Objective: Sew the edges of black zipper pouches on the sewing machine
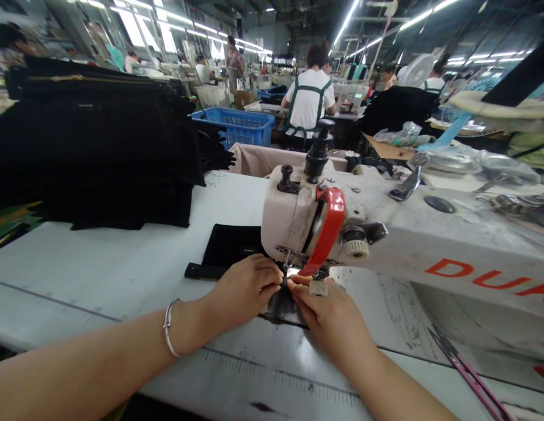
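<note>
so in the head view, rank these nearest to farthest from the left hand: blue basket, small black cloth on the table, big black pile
1. Black cloth: on the table, right at the left hand.
2. Black pile: farther off, to the left.
3. Blue basket: farthest, beyond the table's far edge.

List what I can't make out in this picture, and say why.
All in the head view:
Right part of the black fabric: hidden by the left hand and the sewing machine.
What the left hand and right hand pinch, if anything: too small and dark.
Wording on the fabric's label: too small, blurred.
Red lettering: cut off by the right edge.
Pink tool's near end: cut off by the bottom edge.
</note>
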`<state>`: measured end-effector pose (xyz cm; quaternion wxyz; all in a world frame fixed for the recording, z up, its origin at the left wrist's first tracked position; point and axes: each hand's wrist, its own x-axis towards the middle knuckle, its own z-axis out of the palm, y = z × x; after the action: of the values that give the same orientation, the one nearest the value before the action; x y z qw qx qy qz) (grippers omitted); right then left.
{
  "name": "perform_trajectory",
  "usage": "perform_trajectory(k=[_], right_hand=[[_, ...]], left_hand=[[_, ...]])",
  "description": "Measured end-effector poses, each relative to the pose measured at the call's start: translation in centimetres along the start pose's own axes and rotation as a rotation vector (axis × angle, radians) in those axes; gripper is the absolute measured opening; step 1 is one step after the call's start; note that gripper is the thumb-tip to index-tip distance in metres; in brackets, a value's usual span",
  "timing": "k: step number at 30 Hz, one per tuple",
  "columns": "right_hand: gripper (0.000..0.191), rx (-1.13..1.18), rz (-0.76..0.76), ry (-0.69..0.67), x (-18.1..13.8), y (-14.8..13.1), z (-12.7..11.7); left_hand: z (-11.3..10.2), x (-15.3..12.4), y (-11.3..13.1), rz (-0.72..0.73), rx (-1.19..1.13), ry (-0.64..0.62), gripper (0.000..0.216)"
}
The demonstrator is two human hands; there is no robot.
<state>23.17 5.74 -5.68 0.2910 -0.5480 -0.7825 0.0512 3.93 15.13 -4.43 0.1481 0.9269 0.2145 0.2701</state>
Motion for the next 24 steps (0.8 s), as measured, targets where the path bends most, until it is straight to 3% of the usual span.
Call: perform_trajectory(k=[7, 24], right_hand=[[0.036, -0.086, 0.003, -0.026, 0.35, 0.05, -0.05], [0.032, -0.075, 0.057, -0.023, 0.31, -0.22, 0.31]], left_hand=[[0.16, 0.67, -0.50, -0.084, 0.017, -0.006, 0.008], [0.56, 0.67, -0.75, -0.088, 0.032, 0.036, 0.013]])
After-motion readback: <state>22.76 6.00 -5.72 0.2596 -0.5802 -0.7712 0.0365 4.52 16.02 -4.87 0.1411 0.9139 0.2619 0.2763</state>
